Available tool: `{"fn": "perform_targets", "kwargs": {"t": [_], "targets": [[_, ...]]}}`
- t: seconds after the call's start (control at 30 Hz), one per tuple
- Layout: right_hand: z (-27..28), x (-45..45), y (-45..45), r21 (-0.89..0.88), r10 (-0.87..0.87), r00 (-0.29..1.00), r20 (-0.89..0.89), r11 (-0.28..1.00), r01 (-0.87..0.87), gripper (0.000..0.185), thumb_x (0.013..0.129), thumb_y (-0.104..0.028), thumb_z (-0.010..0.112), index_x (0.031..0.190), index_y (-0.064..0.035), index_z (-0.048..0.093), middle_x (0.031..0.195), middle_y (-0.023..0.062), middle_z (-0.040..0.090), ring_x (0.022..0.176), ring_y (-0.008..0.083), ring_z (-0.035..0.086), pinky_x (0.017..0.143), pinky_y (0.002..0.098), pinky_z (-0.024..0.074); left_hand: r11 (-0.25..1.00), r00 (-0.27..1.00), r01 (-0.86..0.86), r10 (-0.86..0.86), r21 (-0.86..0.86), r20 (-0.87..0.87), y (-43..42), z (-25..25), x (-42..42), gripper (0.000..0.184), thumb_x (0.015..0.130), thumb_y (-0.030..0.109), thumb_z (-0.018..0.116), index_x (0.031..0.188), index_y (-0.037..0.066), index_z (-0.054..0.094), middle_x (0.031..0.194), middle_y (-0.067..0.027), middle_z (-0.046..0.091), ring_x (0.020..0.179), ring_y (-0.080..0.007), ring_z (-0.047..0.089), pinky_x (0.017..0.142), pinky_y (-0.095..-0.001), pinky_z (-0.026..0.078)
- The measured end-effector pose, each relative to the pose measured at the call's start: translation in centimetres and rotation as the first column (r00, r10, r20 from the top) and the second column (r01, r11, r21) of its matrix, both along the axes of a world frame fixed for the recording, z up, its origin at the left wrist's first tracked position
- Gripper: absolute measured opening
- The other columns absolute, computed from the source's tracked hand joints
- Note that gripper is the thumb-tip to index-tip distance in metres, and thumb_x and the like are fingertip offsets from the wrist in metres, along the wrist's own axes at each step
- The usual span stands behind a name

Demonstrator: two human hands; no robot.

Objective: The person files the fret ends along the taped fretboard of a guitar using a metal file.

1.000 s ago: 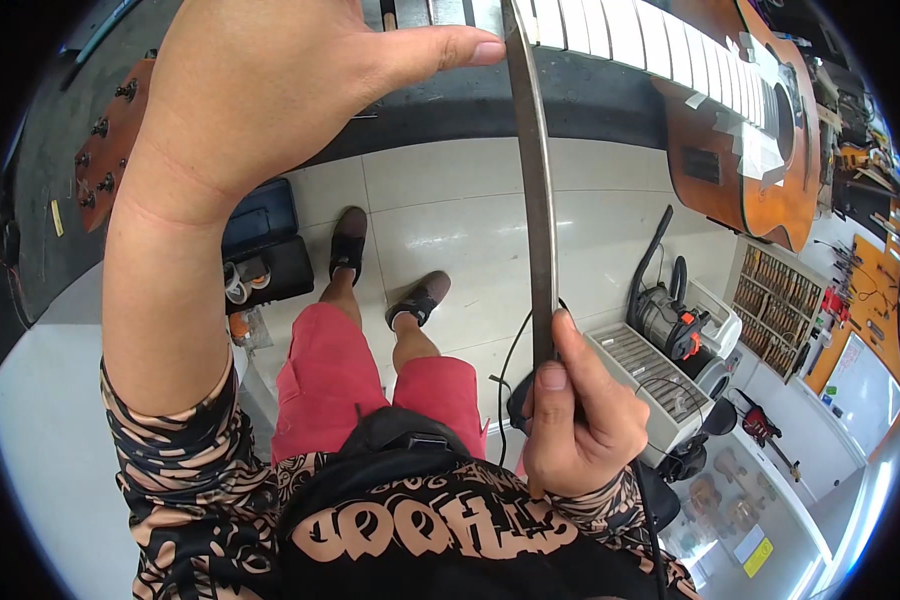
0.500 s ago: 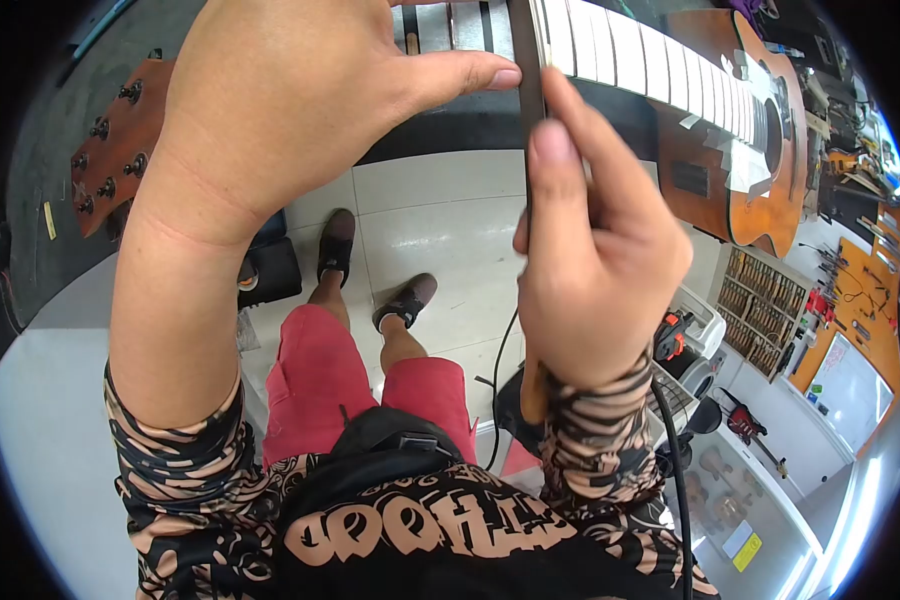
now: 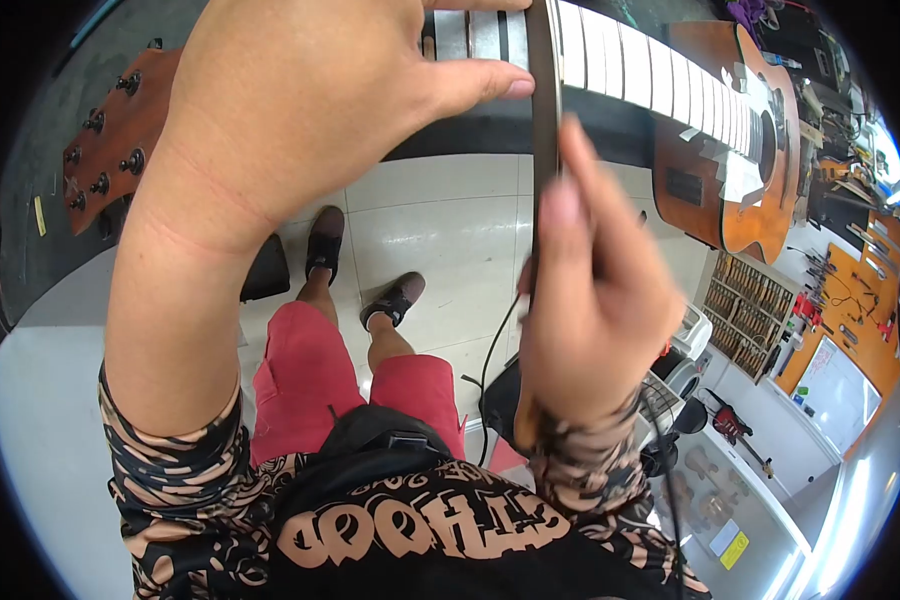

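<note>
Left: dark worktop (image 3: 30, 90); above it, reddish-brown wooden headstock (image 3: 120, 135), five pegs visible. Left hand (image 3: 310, 110): thumb and one finger narrowly parted, thumb tip at metal bar (image 3: 546, 100); whether it clasps the neck, cannot tell. One bar, long, flat, crossing the far neck. Right hand (image 3: 605, 290), blurred, closed round its near part. Rightward: fretboard (image 3: 625, 65), smooth white strips between frets; guitar body (image 3: 690, 165), glossy, taped. Beyond: compartmented rack (image 3: 748, 312), many small brownish items, uncountable.
</note>
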State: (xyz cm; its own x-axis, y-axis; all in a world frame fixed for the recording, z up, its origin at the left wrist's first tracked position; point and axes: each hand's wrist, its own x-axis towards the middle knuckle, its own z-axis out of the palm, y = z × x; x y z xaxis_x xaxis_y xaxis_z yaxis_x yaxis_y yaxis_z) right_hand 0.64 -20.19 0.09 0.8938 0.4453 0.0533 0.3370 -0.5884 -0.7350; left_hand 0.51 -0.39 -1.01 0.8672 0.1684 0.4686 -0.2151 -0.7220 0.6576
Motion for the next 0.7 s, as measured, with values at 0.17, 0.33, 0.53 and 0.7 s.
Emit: {"fn": "perform_targets", "kwargs": {"t": [0.17, 0.33, 0.53, 0.7], "targets": [[-0.2, -1.7, -2.2, -0.010, -0.007, 1.000, -0.018, 1.000, 0.007, 0.034, 0.094, 0.002, 0.058, 0.128, 0.0028, 0.063, 0.079, 0.0080, 0.067, 0.060, 0.0060, 0.057, 0.055, 0.0205, 0.0439, 0.999, 1.000, 0.006, -0.006, 0.035, -0.012, -0.1, 0.5, -0.1, 0.037, 0.072, 0.022, 0.082, 0.100, 0.000, 0.075, 0.090, -0.0124, 0.072, 0.076, -0.0260, 0.070, 0.068, -0.0332, 0.054], [0.4, -5.6, -5.9, -0.097, 0.027, 0.999, -0.019, 0.995, -0.028, 0.032, 0.094, 0.001, 0.057, 0.125, 0.0065, 0.063, 0.073, 0.0078, 0.064, 0.058, 0.0073, 0.057, 0.054, 0.0203, 0.0431, 0.998, 0.999, 0.030, -0.032, 0.057, 0.029, 0.3, 0.0, -0.1, 0.036, 0.073, 0.022, 0.081, 0.100, 0.000, 0.075, 0.090, -0.0132, 0.072, 0.077, -0.0265, 0.069, 0.069, -0.0338, 0.054], [-0.6, 1.8, 1.1, 0.091, 0.003, 1.000, 0.014, 0.996, -0.004, 0.031, 0.096, -0.005, 0.061, 0.126, 0.0004, 0.065, 0.077, 0.0044, 0.063, 0.060, 0.0070, 0.056, 0.054, 0.0208, 0.0425, 0.994, 1.000, -0.005, 0.007, 0.110, -0.014, 0.0, 1.0, -0.5, 0.037, 0.074, 0.025, 0.081, 0.101, 0.000, 0.075, 0.089, -0.0135, 0.072, 0.080, -0.0267, 0.069, 0.071, -0.0353, 0.054], [0.1, -2.8, -3.3, -0.050, 0.000, 1.000, -0.029, 0.999, -0.001, 0.035, 0.088, 0.003, 0.066, 0.123, 0.0023, 0.066, 0.091, 0.0206, 0.074, 0.072, 0.0160, 0.073, 0.064, 0.0233, 0.0534, 0.998, 0.999, 0.002, 0.001, 0.060, -0.048, -0.1, 0.9, -0.4, 0.037, 0.074, 0.026, 0.080, 0.101, 0.000, 0.075, 0.089, -0.0128, 0.072, 0.080, -0.0272, 0.069, 0.072, -0.0351, 0.054]]}}
